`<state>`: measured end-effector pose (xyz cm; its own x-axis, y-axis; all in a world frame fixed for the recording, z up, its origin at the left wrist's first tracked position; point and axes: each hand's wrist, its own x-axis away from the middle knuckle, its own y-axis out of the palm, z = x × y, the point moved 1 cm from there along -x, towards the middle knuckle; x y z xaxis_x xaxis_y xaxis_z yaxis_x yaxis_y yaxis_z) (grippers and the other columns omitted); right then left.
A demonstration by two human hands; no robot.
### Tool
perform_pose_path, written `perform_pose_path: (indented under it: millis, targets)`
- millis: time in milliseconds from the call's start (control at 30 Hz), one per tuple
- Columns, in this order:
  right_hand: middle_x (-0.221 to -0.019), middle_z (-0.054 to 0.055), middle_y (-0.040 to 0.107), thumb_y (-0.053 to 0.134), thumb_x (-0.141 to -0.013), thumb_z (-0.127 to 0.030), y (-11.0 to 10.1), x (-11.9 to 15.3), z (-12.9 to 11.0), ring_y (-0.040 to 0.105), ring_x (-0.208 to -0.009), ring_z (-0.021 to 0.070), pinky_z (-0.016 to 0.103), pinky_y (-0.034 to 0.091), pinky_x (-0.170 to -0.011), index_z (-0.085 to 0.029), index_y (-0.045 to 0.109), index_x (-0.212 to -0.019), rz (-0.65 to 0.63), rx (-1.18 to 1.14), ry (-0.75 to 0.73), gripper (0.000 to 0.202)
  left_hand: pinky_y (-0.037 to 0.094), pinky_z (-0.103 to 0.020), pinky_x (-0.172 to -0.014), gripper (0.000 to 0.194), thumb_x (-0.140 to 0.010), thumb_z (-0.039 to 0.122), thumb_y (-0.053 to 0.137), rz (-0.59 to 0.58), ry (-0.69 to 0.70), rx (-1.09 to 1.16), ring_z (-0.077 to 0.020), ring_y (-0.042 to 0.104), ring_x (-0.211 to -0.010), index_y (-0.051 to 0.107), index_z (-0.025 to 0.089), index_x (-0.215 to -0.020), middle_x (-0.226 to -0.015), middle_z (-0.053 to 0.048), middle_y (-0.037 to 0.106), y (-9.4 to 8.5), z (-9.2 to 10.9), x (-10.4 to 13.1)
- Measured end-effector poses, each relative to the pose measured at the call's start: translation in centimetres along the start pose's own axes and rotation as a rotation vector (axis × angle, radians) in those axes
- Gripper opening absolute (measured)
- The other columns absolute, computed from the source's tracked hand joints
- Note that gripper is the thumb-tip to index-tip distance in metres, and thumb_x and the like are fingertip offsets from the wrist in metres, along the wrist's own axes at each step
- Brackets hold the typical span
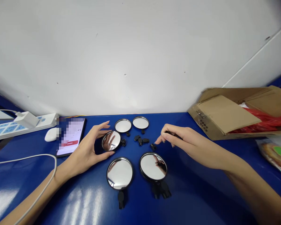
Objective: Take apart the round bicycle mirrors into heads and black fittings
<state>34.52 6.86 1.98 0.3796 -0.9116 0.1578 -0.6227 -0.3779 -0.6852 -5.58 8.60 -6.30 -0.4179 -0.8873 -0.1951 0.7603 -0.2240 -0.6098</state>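
Left fingers (108, 154) grasp a round mirror (111, 141), its black stub (123, 142) toward my right fingers (158, 140), which clasp a dark piece (169, 133), seemingly touching a clip (153, 146).

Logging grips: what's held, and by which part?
Left hand: a round mirror, by its rim, between thumb and fingers. Right hand: a small dark piece, mostly hidden; held part unclear.

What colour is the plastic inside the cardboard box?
Red; the head view shows the plastic best.
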Motion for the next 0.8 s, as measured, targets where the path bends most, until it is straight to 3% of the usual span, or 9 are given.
perform_pose_path:
  millis: [300, 533, 800]
  targets:
    - [-0.131, 0.002, 0.086, 0.044, -0.126, -0.068, 0.9, -0.5, 0.4, 0.075, -0.116, 0.0297, 0.044, 0.051, -0.1, -0.031, 0.078, -0.115, -0.052, -0.041, -0.001, 0.052, 0.049, -0.072, -0.14, 0.105, -0.102, 0.049, 0.094, -0.015, -0.004, -0.02, -0.0396, 0.068, -0.159, 0.032, 0.046, -0.187, -0.178, -0.01, 0.059, -0.4, -0.1, -0.1]
    - [-0.112, 0.002, 0.083, 0.042, -0.126, -0.069, 0.6, -0.3, 0.4, 0.071, -0.102, 0.0272, 0.043, 0.048, -0.094, -0.03, 0.078, -0.106, -0.064, -0.034, 0.002, 0.057, 0.05, -0.074, -0.139, 0.104, -0.101, 0.048, 0.093, 0.016, 0.017, -0.046, -0.0396, 0.071, -0.155, 0.033, 0.047, -0.186, -0.176, -0.01, 0.059, -0.3, 0.0, 0.1]
    - [-0.119, 0.003, 0.085, 0.044, -0.126, -0.067, 1.2, -0.5, 0.5, 0.072, -0.105, 0.0282, 0.043, 0.05, -0.095, -0.03, 0.079, -0.11, -0.059, -0.067, -0.007, 0.053, 0.051, -0.075, -0.137, 0.105, -0.1, 0.05, 0.095, 0.022, 0.015, -0.068, -0.0412, 0.072, -0.154, 0.034, 0.047, -0.186, -0.176, -0.011, 0.06, -0.3, 0.1, 0.1]
